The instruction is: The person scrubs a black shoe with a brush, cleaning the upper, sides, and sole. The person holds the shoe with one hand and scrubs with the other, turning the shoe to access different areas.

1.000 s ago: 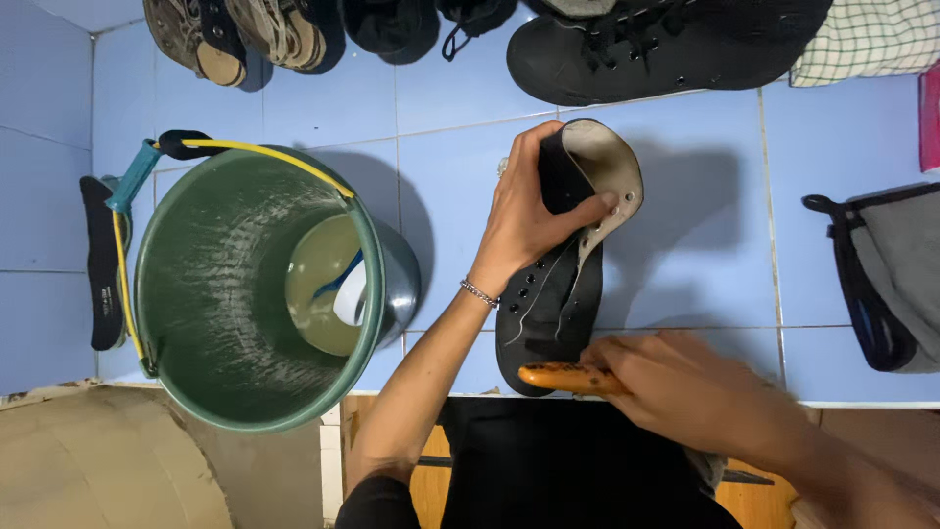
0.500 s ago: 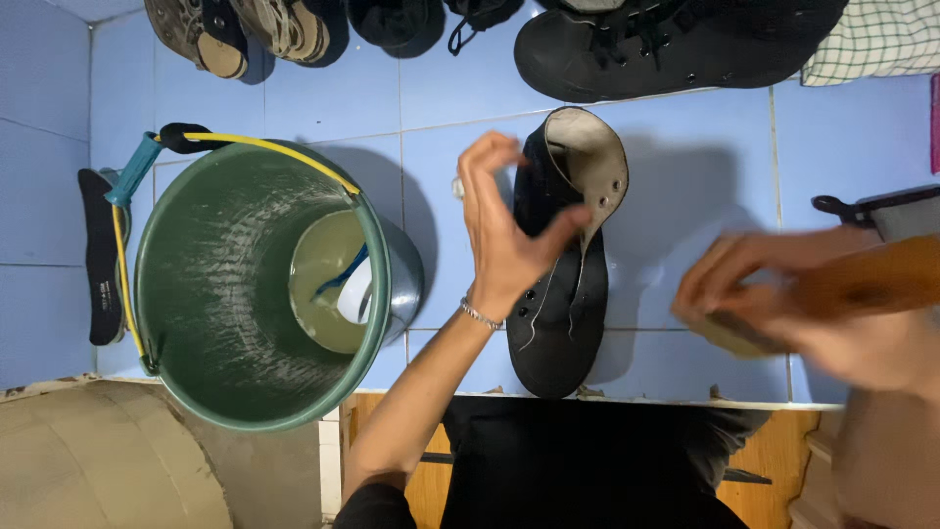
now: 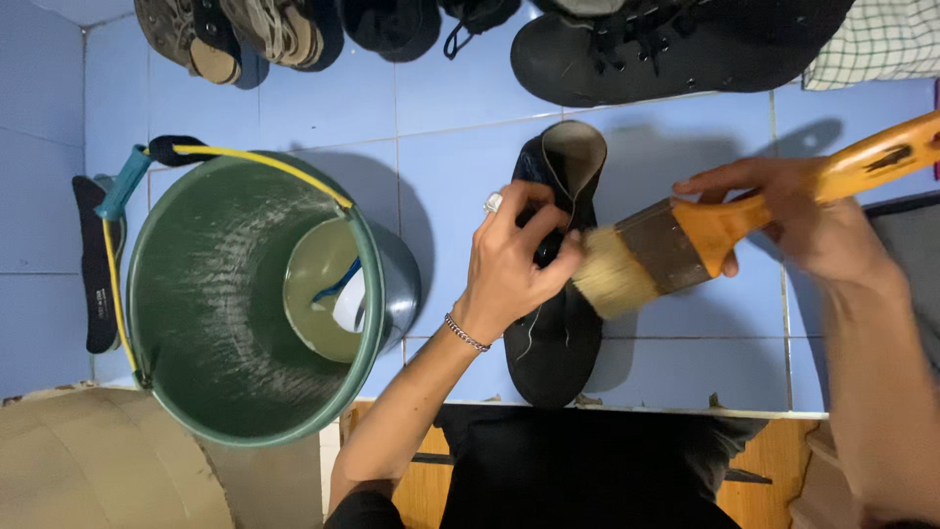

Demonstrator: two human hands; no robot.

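Observation:
A black shoe (image 3: 560,343) with a pale lining lies on the blue tiled floor, toe toward me. My left hand (image 3: 514,260), with a ring and a wrist chain, grips the shoe's upper side near its opening. My right hand (image 3: 798,220) holds a wide paintbrush (image 3: 676,245) by its orange wooden handle. The brush's pale bristles touch the shoe's right side, right next to my left fingers.
A green bucket (image 3: 211,392) with a yellow handle stands at the left, a little water and a blue object in its bottom. Sandals (image 3: 245,34) and large black shoes (image 3: 676,44) line the far edge. A black insole (image 3: 95,264) lies left of the bucket. A dark bag (image 3: 911,225) sits right.
My right hand lifted the brush from the near floor edge, swung it out right, and now presses its bristles on the shoe. My left hand shifted its grip down the shoe.

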